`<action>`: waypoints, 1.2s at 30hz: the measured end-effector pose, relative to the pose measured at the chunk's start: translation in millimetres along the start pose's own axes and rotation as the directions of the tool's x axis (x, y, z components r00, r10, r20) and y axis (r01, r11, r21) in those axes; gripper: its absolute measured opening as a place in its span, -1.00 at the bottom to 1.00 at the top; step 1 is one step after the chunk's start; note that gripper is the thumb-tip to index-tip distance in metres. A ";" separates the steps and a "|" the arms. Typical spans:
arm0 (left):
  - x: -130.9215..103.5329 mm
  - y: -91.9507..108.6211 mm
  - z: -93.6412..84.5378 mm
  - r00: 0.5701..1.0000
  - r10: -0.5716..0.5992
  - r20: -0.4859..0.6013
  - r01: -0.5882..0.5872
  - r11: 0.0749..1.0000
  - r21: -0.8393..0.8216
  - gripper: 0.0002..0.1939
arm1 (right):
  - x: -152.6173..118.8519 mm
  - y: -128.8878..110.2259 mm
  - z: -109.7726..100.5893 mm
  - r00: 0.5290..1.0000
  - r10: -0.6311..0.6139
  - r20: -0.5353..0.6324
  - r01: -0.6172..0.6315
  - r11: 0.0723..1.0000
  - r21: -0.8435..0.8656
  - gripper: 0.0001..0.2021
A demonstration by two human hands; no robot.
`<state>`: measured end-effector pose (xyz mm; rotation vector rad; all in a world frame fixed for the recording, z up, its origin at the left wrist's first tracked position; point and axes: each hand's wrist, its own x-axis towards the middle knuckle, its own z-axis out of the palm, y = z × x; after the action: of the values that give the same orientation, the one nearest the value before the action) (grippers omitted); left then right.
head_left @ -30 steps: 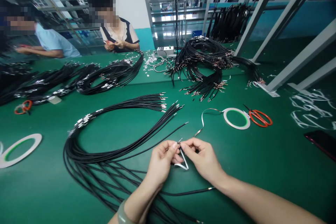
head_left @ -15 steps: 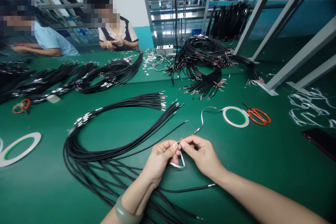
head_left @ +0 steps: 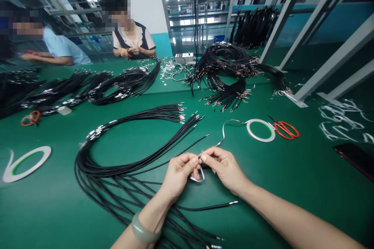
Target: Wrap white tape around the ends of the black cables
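Observation:
My left hand (head_left: 179, 173) and my right hand (head_left: 225, 167) meet fingertip to fingertip over the green table. Both pinch the tip of a black cable, which is small and mostly hidden by the fingers. A thin white strip (head_left: 199, 179) hangs in a loop below my left fingers. Beyond my right hand, a narrow tape (head_left: 223, 128) runs up to a flat white roll (head_left: 261, 130) with a green inner ring. The bundle of black cables (head_left: 108, 169) curves around at the left, its metal-tipped ends lying near my hands.
Orange-handled scissors (head_left: 286, 130) lie beside the roll, and a dark phone (head_left: 354, 159) at the right edge. Another roll (head_left: 43, 155) is at the left. Cable piles (head_left: 226, 60), grey metal posts (head_left: 317, 60) and two people, one in a dark vest (head_left: 137, 41), are farther back.
The whole view has shifted slightly. Both hands stay together at the cable tip, and the white strip's loop below them looks smaller.

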<state>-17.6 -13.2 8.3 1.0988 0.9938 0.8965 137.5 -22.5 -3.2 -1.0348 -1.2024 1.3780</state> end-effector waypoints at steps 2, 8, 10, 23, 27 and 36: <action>-1.2 1.2 2.0 0.998 0.058 -0.022 -0.057 0.997 0.051 -0.77 | 0.6 -0.2 -1.8 1.000 -0.028 0.006 0.029 0.999 -0.035 -0.84; -5.1 3.5 2.5 0.996 0.078 -0.037 -0.076 0.996 0.042 -0.78 | 6.6 3.4 -8.9 0.996 0.013 -0.084 -0.018 0.998 -0.059 -0.80; -3.7 2.5 0.1 0.998 0.018 -0.056 -0.018 1.000 -0.016 -0.76 | 7.8 3.7 -10.7 0.991 -0.004 -0.130 -0.005 0.998 -0.068 -0.78; -1.2 1.1 -3.5 0.982 -0.143 0.125 0.154 0.984 -0.084 -0.67 | 9.6 4.6 8.1 1.000 -0.018 -0.011 0.020 0.968 0.250 -0.47; -0.2 1.9 -7.7 0.958 -0.203 0.201 0.224 0.971 -0.087 -0.69 | 9.9 3.0 6.6 0.999 -0.010 -0.031 0.017 0.969 0.245 -0.53; -20.5 51.8 20.2 0.956 0.235 -0.174 -0.222 0.971 0.088 -0.50 | 19.1 13.5 1.3 0.986 0.007 -0.168 0.024 0.983 0.183 -0.48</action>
<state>-9.4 -26.6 65.4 1.2229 1.0683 1.1755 131.7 -3.9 -16.2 -0.9919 -0.9363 1.3398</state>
